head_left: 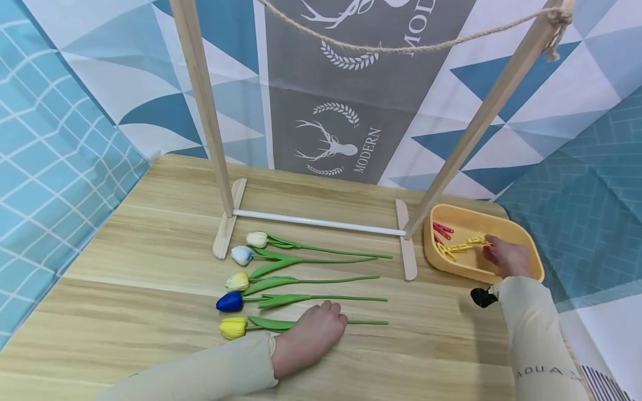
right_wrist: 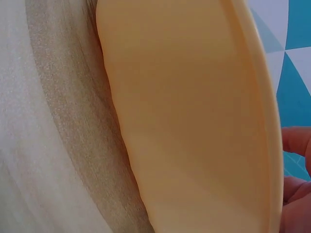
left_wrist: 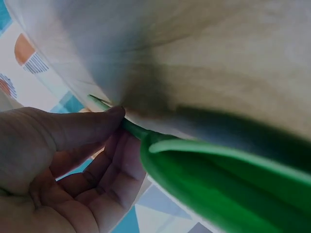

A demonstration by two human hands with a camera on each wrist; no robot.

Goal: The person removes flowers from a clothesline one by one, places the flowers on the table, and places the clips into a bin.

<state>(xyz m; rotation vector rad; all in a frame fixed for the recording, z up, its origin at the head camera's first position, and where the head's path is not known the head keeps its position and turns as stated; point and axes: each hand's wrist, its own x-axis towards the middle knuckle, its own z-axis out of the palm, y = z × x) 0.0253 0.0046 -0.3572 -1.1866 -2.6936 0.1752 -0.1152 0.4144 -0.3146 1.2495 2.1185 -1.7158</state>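
Observation:
Several artificial tulips lie in a row on the table, heads to the left. My left hand pinches the green stem of the nearest one, a yellow tulip, between thumb and fingers. Above it lie a blue tulip, a pale yellow tulip, a white-and-blue tulip and a cream tulip. Inside the orange basin, my right hand holds the end of a yellow clothespin at its fingertips. The basin wall hides that grip in the right wrist view.
Behind the tulips stands a wooden frame with a white lower bar. A rope sags between its posts. Red clothespins and more yellow clothespins lie in the basin. Patterned cloth hangs behind.

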